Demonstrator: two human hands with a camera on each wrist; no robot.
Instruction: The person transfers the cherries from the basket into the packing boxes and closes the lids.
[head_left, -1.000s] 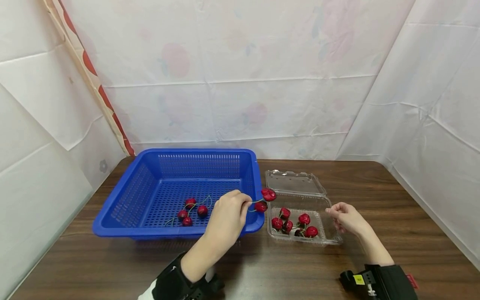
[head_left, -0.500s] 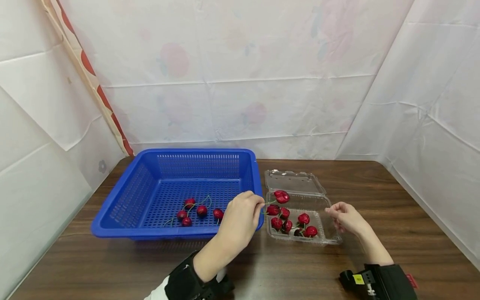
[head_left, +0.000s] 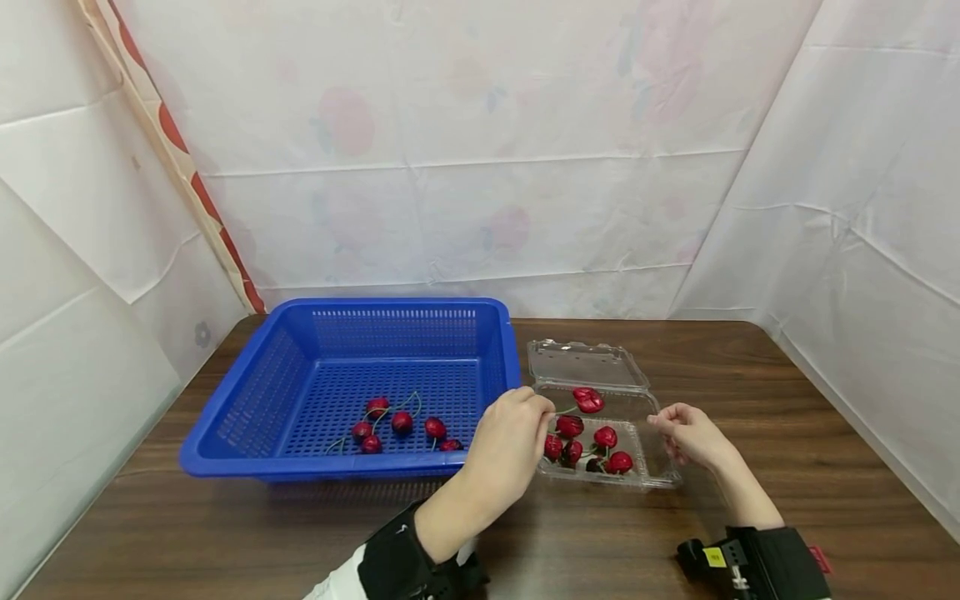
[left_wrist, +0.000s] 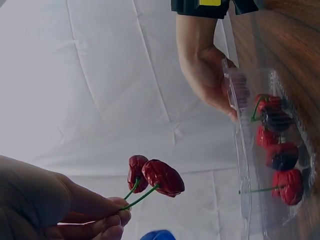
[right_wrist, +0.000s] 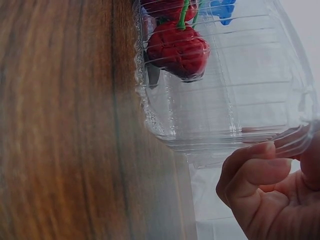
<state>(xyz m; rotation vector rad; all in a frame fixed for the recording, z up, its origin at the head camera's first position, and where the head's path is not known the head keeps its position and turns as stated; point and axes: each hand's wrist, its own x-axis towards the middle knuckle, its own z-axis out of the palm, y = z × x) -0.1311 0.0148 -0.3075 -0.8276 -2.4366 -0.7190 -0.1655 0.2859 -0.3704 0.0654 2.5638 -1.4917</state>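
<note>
Counter (head_left: 225, 542) of dark wood grain carries a blue perforated basket (head_left: 337, 468) on the left and, just beside it on the right, a clear plastic container (head_left: 636, 442) with its lid (head_left: 588, 365) folded back, where I see the person's right hand (head_left: 693, 433) pinching it at the side between thumb and fingers. The left hand (head_left: 510, 433) holds a pair of red cherries (left_wrist: 164, 177) over the container, with more cherries (head_left: 618, 462) lying in its base and another group (head_left: 371, 444) near the front of the basket, and finest of all are the thin green stems (left_wrist: 145, 196) of that pair, clamped between the hand's thumb and fingertips.
</note>
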